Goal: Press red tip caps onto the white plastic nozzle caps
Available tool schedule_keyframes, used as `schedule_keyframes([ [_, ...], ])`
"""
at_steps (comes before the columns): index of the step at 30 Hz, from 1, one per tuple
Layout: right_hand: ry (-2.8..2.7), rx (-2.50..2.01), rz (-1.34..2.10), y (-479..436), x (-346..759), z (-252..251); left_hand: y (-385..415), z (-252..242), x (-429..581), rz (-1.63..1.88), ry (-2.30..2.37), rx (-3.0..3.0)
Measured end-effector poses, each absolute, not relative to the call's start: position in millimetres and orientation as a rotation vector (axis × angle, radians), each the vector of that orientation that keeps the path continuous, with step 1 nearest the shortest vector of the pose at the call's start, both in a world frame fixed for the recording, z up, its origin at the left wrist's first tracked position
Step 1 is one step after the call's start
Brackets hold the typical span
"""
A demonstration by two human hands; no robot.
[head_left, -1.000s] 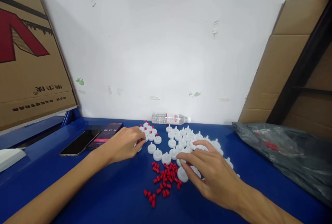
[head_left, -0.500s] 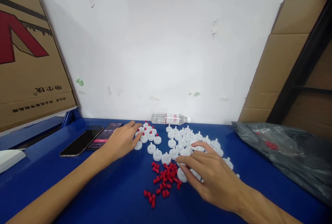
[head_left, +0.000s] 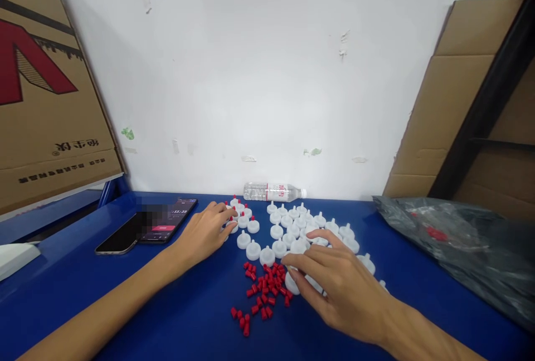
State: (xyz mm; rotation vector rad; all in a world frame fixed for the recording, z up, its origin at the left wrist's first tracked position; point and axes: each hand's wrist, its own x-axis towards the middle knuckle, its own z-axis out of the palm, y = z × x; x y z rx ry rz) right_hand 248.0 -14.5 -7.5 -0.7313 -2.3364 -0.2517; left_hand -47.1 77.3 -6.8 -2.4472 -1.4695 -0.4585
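Note:
On the blue table [head_left: 188,316] lie several white caps [head_left: 288,234] with nozzles and a heap of small red plugs [head_left: 267,288]. A few white caps fitted with red plugs [head_left: 241,217] stand at the back left of the group. My left hand [head_left: 204,234] lies flat beside those, its fingers stretched out and its fingertips touching one of them. My right hand [head_left: 338,283] hovers low over the white caps with fingers spread; its thumb and forefinger touch a white cap [head_left: 291,284] by the red heap.
A clear water bottle [head_left: 273,191] lies against the white wall. Two phones [head_left: 121,237] [head_left: 172,218] lie left of my left hand. A dark plastic bag [head_left: 455,244] fills the right side. A cardboard box [head_left: 45,99] and flat cardboard [head_left: 451,99] flank the table.
My left hand slid forward among the plugged caps, then drew back slightly. My right hand shifted a little left and nearer, onto the cap beside the red heap.

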Motion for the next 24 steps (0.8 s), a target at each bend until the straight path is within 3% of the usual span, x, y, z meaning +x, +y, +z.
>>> schedule_keyframes([
  [8, -2.272, -0.744, -0.272, -15, 247, -6, 69, 4, -44, -0.774, -1.264, -2.455],
  [12, -2.241, -0.842, -0.346, -19, 247, -4, 45, 1, -25, -1.151, -0.709, -2.572],
  [17, -2.292, -0.823, -0.23, -21, 242, -6, 14, -4, -1, -1.186, -0.3, -2.665],
  [24, -2.329, -0.723, -0.192, -24, 237, -9, 10, 0, -1, -1.016, -0.311, -2.546],
])
